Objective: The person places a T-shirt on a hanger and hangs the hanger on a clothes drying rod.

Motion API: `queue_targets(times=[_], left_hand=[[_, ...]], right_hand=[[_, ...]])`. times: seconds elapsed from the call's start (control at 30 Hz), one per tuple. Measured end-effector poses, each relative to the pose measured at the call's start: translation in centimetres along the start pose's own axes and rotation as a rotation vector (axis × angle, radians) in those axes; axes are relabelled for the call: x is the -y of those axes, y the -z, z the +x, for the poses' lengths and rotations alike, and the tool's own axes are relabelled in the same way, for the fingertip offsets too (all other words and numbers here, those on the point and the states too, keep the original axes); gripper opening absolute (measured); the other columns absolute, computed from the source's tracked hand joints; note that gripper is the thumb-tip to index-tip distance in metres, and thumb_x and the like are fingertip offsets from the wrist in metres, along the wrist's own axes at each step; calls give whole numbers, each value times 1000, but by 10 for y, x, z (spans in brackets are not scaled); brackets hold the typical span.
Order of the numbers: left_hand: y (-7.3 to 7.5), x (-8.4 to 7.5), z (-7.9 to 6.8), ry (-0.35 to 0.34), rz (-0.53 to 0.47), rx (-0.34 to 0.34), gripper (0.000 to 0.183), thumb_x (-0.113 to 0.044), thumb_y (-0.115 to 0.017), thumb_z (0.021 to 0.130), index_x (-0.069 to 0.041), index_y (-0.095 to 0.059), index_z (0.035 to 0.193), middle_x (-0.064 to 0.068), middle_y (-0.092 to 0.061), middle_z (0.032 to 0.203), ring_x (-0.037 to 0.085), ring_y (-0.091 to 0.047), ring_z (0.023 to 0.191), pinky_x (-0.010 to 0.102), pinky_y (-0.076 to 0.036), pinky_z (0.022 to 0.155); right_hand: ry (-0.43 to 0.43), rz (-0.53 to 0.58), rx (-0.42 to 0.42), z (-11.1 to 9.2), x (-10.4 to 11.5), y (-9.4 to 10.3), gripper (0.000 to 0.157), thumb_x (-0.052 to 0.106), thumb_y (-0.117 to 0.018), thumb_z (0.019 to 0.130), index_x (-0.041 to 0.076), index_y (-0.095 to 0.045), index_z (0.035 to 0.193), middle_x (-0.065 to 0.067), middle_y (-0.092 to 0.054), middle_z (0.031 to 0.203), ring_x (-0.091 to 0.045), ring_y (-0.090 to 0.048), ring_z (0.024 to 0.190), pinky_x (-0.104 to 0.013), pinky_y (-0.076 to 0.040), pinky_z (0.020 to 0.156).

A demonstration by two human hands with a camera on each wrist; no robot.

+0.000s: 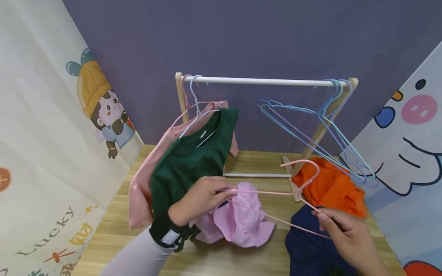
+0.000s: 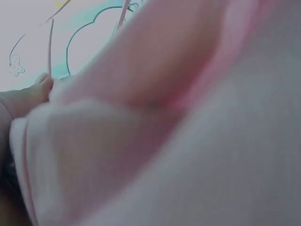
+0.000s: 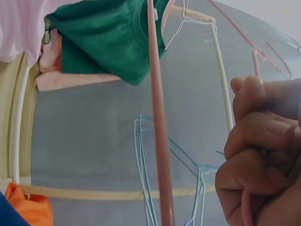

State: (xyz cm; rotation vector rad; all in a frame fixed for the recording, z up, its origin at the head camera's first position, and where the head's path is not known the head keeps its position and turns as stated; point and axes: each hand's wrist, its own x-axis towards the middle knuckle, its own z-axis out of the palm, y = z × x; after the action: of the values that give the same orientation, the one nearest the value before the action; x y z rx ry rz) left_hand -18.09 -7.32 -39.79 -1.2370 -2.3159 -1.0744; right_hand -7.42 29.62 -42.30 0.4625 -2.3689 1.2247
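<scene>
A pink hanger point(image 1: 276, 193) is held tilted above the table, its hook toward the right. Fingers of my left hand point(image 1: 203, 199) pinch its left end. My right hand point(image 1: 348, 234) grips its right arm near the hook; curled fingers show in the right wrist view, beside the pink hanger bar point(image 3: 160, 117). Below and behind the left end is a crumpled lilac-pink shirt point(image 1: 241, 226) with a dark label at its neck. Pale pink cloth point(image 2: 103, 150) fills much of the left wrist view, blurred. Whether my left fingers also hold the shirt, I cannot tell.
A rack with a white rail point(image 1: 255, 81) bears a green shirt point(image 1: 197, 161) and a pink garment point(image 1: 141, 191) at left. Several bare blue and purple hangers point(image 1: 321, 115) hang at right. Orange cloth point(image 1: 331, 188) and navy cloth point(image 1: 307, 245) lie on the wooden table point(image 1: 114, 237).
</scene>
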Motion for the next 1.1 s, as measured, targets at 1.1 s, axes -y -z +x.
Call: queue_targets(times=[1.1], left_hand=[[49,-9,35,-71,331,115,12,-21,-78,94,-18,-82,105,-7,-75,100,12,-67,99,33,-52,93]], right_hand=[[-229,22,-169,0,9,-11,14,-13,-59,98,-6,-72,100,6,-63,74,-6,-60,73,-10,-51,72]])
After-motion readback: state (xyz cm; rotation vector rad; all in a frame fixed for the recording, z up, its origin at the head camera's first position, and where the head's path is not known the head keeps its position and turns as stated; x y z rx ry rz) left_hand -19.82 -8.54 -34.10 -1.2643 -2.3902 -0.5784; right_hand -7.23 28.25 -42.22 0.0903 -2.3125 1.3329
